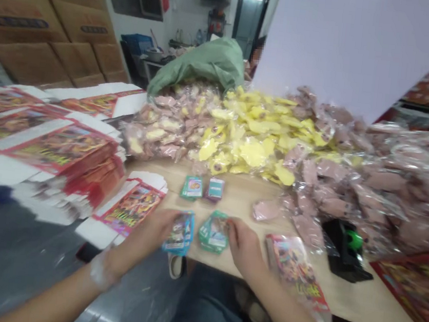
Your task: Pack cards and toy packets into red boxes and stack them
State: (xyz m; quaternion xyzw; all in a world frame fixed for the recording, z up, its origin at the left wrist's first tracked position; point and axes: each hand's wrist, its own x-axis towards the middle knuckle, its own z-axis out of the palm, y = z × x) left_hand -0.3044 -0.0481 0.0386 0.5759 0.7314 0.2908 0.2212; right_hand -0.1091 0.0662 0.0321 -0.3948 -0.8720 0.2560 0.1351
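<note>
My left hand (164,225) is closed on the left edge of a stack of blue-bordered cards (180,234) at the table's near edge. Just to the right, a slightly fanned set of green-bordered cards (213,233) is pinched at its right edge by the fingers of my right hand (244,247). Behind them are two small piles, a green card pile (192,187) and a darker card pile (215,188) with a green-and-white top. Fine print on the cards is blurred.
Flattened printed boxes (64,149) are stacked at left, with one box (132,206) nearer. Bagged yellow pieces (253,145) and bagged pink pieces (393,186) heap up behind, beside a green sack (206,62). At right are a printed pack (298,274) and a black tape dispenser (343,253).
</note>
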